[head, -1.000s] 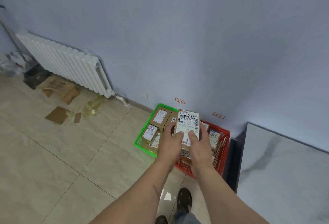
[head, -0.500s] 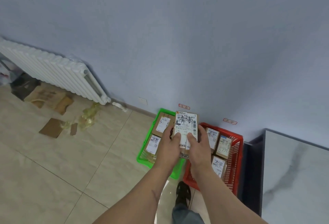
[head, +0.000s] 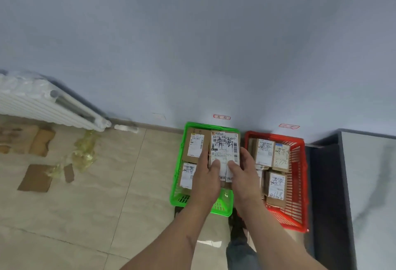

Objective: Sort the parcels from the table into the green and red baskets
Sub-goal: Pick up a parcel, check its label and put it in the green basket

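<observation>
Head view. Both hands hold one labelled cardboard parcel (head: 224,154) above the right half of the green basket (head: 177,184), close to the gap that separates it from the red basket (head: 302,184). The left hand (head: 206,175) and the right hand (head: 243,173) each lay a thumb flat on the white shipping label, thumbs side by side; the other fingers curl round the parcel's sides and underside, mostly out of sight.

Risks, as judged from this pose. The parcel hangs near the shared boundary of the baskets, so a release made a little to the right could tip it onto a rim or into the wrong basket. A drop from this height could let it land on edge against the parcels already inside and slide off them. A misread label (the handwriting is blurred here) would send it to the wrong side.

Counts. Baskets: two, one green and one red, side by side on the tiled floor against the wall. Parcels visible in the green basket: two, both at its left. Parcels visible in the red basket: three clearly, with others partly hidden beneath and behind the right hand. Parcels in hand: one. Red-framed wall tags: two, one above each basket.
</observation>
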